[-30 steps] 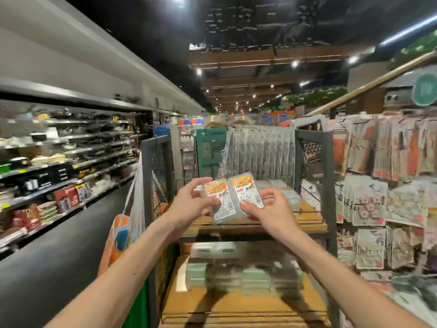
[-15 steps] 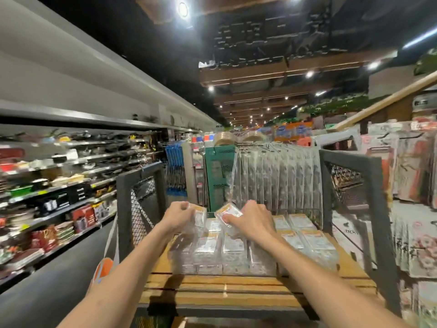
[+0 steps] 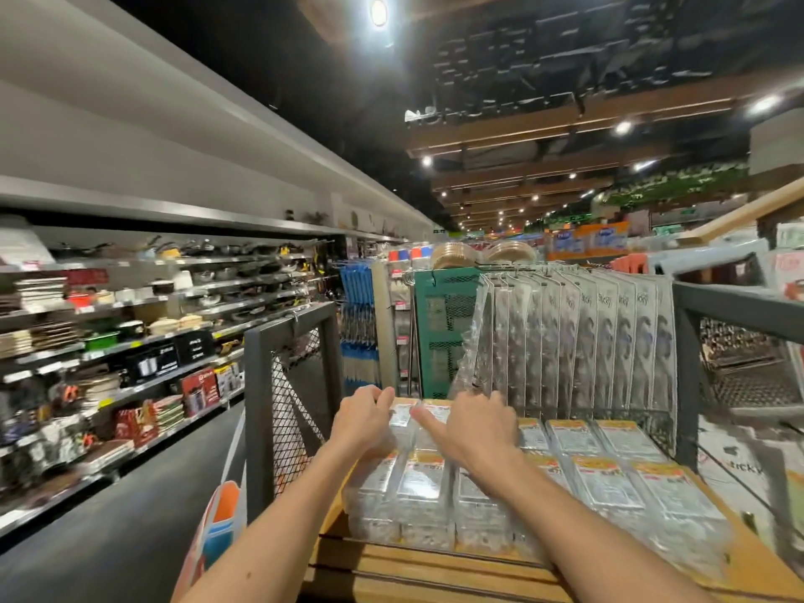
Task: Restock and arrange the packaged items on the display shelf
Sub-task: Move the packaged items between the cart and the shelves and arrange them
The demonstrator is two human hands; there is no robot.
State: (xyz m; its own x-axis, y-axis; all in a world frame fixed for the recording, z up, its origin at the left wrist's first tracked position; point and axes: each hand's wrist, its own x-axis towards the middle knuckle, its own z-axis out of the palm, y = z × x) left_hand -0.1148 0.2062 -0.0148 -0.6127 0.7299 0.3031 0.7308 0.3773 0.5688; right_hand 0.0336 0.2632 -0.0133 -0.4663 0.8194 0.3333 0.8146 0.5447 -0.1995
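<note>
Shelf (image 3: 413, 572) wooden, packs (image 3: 609, 485) in rows | aisle (image 3: 108, 541): cookware racks (image 3: 174, 319) left

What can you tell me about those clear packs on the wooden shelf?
The clear packs are oblong plastic packages with white printed labels topped in orange-yellow. They lie flat, side by side in tidy rows on the wooden shelf. The left hand and right hand touch the back-left ones.
</note>
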